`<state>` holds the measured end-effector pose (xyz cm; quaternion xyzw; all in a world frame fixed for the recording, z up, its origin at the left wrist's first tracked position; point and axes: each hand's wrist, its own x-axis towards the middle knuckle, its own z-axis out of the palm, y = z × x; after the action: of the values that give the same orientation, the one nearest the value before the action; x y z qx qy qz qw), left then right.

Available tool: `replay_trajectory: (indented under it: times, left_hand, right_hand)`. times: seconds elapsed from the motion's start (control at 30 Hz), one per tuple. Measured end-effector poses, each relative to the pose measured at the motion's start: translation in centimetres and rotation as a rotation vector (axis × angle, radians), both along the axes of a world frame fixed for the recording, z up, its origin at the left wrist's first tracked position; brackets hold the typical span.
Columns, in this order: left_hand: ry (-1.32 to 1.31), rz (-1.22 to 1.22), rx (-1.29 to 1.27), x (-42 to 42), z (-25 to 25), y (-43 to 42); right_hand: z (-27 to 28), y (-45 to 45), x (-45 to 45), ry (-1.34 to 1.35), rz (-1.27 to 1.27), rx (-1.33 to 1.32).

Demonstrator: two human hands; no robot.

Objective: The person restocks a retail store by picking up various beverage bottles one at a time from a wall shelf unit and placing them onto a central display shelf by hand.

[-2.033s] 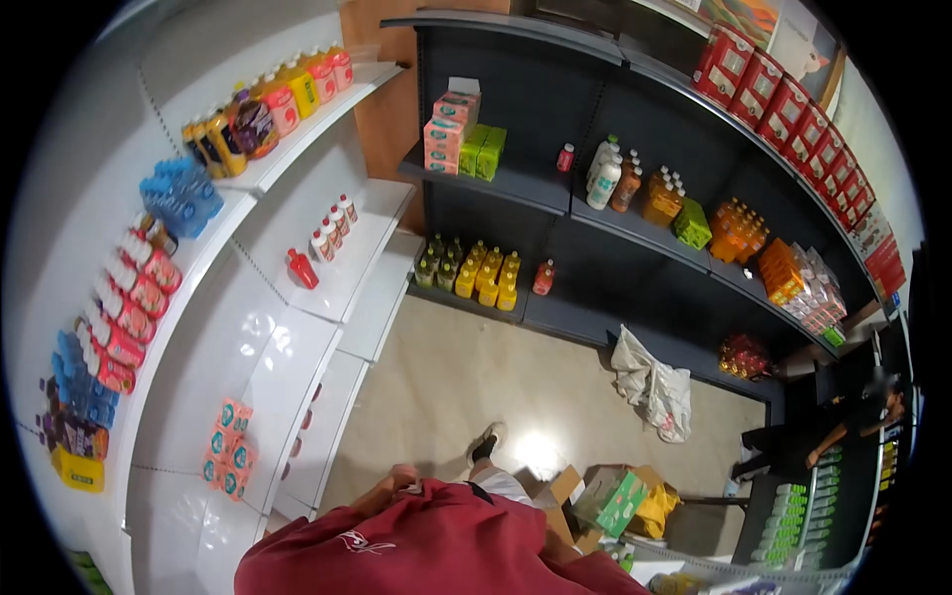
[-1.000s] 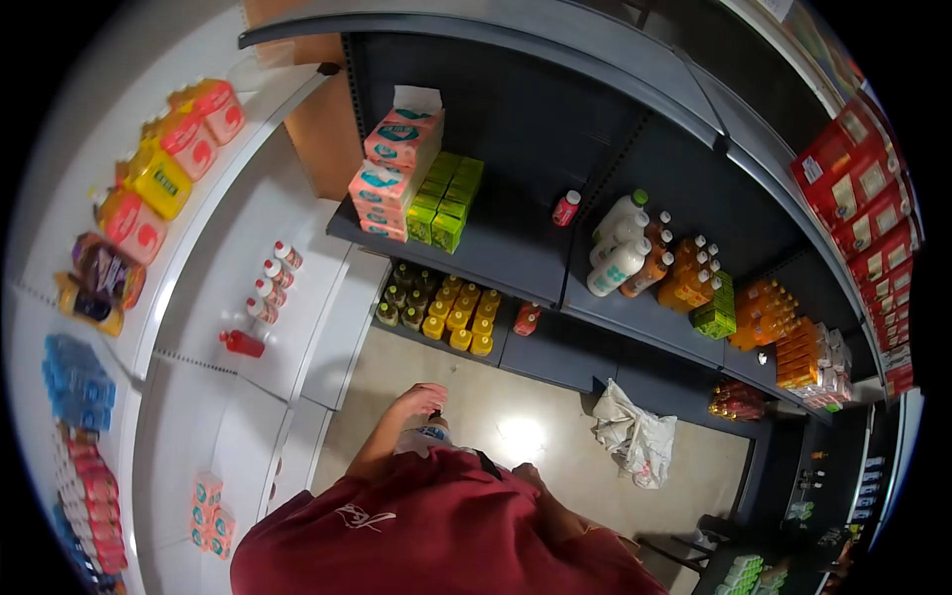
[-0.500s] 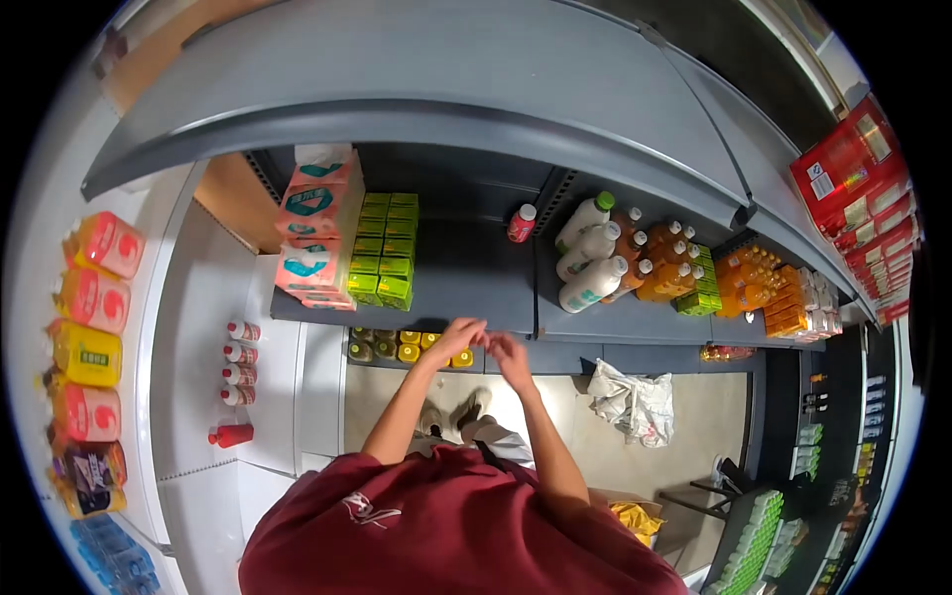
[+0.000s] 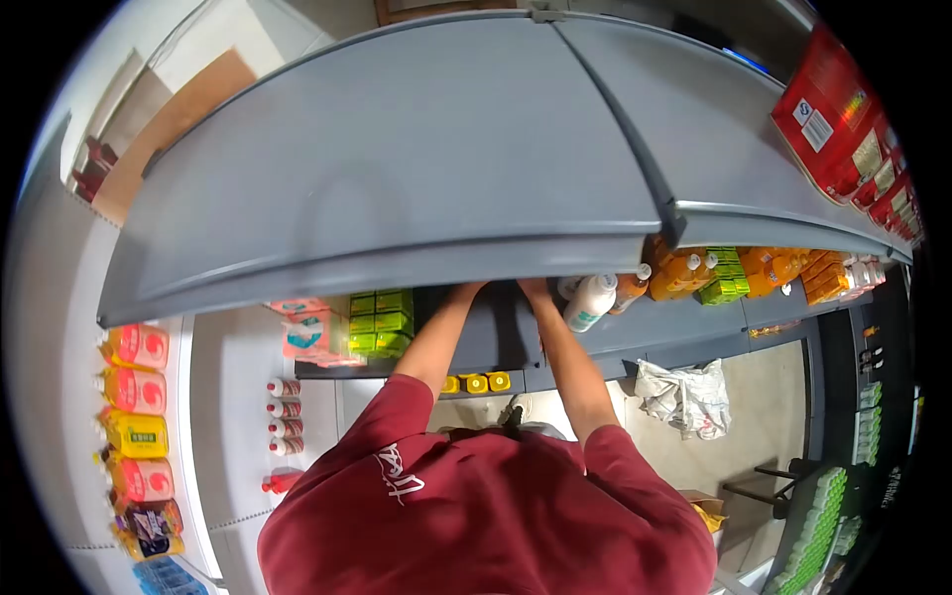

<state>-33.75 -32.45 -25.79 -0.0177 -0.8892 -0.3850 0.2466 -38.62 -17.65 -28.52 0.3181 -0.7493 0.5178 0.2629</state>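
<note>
Both my arms reach in under the grey upper shelf [image 4: 397, 169]. Only the wrist end of my left hand [image 4: 470, 289] shows at that shelf's front edge, its fingers hidden. My right hand [image 4: 534, 288] goes under the same edge close by, fingers likewise out of sight. Whether either holds anything cannot be seen. White bottles [image 4: 592, 302] stand just right of my right hand on the dark lower shelf [image 4: 496, 337]. Left of my left arm are stacked green boxes [image 4: 381, 322]. The small red bottle seen earlier is now hidden.
Pink tissue packs [image 4: 309, 335] stand at the lower shelf's left. Orange drink bottles [image 4: 680, 278] and more green boxes [image 4: 724, 283] line its right part. Yellow-capped items [image 4: 477, 383] sit below. A white plastic bag [image 4: 684, 397] lies on the floor. Red packages [image 4: 833, 119] hang upper right.
My hands, earlier close together in front of the lower shelf, have moved forward under the upper shelf. The view has shifted, so the upper shelf now covers the red bottle and much of the stock.
</note>
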Motion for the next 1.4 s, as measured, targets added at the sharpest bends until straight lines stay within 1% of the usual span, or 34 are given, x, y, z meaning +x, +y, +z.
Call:
replay_trajectory:
  times: [0.03,0.1,0.17,0.3,0.33,0.4,0.5,0.53,0.57,0.6,0.63,0.7,0.77,0.8,0.83,0.9,0.93,0.97,1.03,1.07,1.1,1.13,1.2,1.23,1.27,1.3,1.33,1.37,1.4]
  left_hand:
    - [-0.034,-0.026,0.033,0.4,0.2,0.1]
    - [-0.088,-0.049,0.063,1.2,0.4,0.1]
    - [-0.129,-0.064,0.083,1.8,0.2,0.4]
    - [-0.188,-0.122,0.153,3.1,0.2,0.2]
    - [-0.207,-0.149,0.182,3.5,0.1,0.1]
    - [-0.264,-0.224,0.278,5.0,0.1,-0.4]
    - [-0.387,-0.397,0.436,7.3,4.1,-0.4]
    - [-0.42,-0.461,0.472,8.0,6.4,0.1]
    - [-0.444,-0.514,0.488,8.9,9.3,0.7]
    - [-0.459,-0.561,0.583,10.8,16.1,3.2]
    - [-0.424,-0.529,0.383,11.3,17.6,3.6]
    - [-0.606,-0.37,-0.059,13.7,25.3,6.5]
    - [-0.263,-0.499,-0.087,15.4,26.0,8.3]
    - [-0.122,-0.553,-0.038,16.4,27.6,10.2]
    - [-0.052,-0.591,-0.003,17.5,27.9,11.3]
    - [-0.081,-0.783,0.204,19.3,28.3,13.8]
    - [-0.191,-0.951,0.375,20.4,28.2,15.0]
    - [-0.156,-1.086,0.514,21.2,27.3,16.5]
    - [-0.22,-1.241,0.533,23.3,28.5,19.3]
    - [-0.288,-1.312,0.58,24.3,28.4,20.9]
    - [-0.289,-1.388,0.605,25.4,28.6,22.8]
    - [-0.293,-1.463,0.629,26.6,28.7,24.7]
    - [-0.381,-1.633,0.658,30.7,29.6,28.4]
    - [-0.386,-1.692,0.688,32.7,30.6,30.7]
    - [-0.446,-1.791,0.765,35.3,31.9,32.5]
    - [-0.419,-1.782,0.828,38.2,33.0,34.4]
    - [-0.395,-1.799,0.798,41.5,34.4,35.9]
    - [-0.387,-1.815,0.765,44.1,35.4,36.7]
    - [-0.37,-1.874,0.756,46.3,35.9,37.6]
  right_hand:
    - [-0.9,-0.2,-0.1,0.158,-0.074,-0.014]
    - [-2.1,-0.9,-0.5,0.001,0.073,-0.084]
    - [-0.5,-0.7,0.4,-0.066,0.036,-0.066]
    - [5.2,0.9,2.8,-0.201,0.003,-0.02]
    - [7.1,2.4,4.6,-0.218,0.062,-0.013]
    - [8.9,3.6,6.6,-0.293,0.146,-0.056]
    - [8.0,3.7,9.0,-0.755,0.293,-0.223]
    - [8.2,4.0,10.2,-0.923,0.348,-0.285]
    - [12.1,5.0,12.1,-1.013,0.433,-0.343]
    - [17.0,6.0,14.7,-0.892,0.344,-0.36]
    - [17.8,5.8,16.2,-0.593,0.153,-0.35]
    - [19.5,6.7,18.8,-0.775,0.144,-0.495]
    - [22.6,7.7,21.1,-0.646,0.068,-0.613]
    - [24.2,8.4,22.5,-0.643,0.066,-0.693]
    - [25.3,9.1,24.0,-0.61,0.095,-0.799]
    - [26.3,10.7,26.9,-0.509,-0.073,-0.73]
    - [27.5,12.0,29.1,-0.51,-0.122,-0.681]
    - [28.8,13.2,31.1,-0.514,-0.173,-0.659]
    - [30.0,15.9,34.7,-0.509,-0.265,-0.723]
    - [30.3,17.5,36.6,-0.479,-0.36,-0.659]
    - [30.6,19.0,38.7,-0.454,-0.458,-0.607]
    - [31.2,20.2,40.7,-0.392,-0.541,-0.614]
    - [32.5,21.5,45.4,-0.317,-0.728,-0.701]
    - [33.2,22.4,47.7,-0.264,-0.812,-0.747]
    - [34.0,23.6,50.2,-0.202,-0.843,-0.778]
    - [34.8,24.3,53.1,-0.146,-0.884,-0.828]
    - [36.2,24.8,56.2,-0.131,-0.908,-0.866]
    - [36.8,25.4,58.9,-0.073,-0.963,-0.81]
    - [37.3,25.5,61.5,-0.043,-1.008,-0.83]
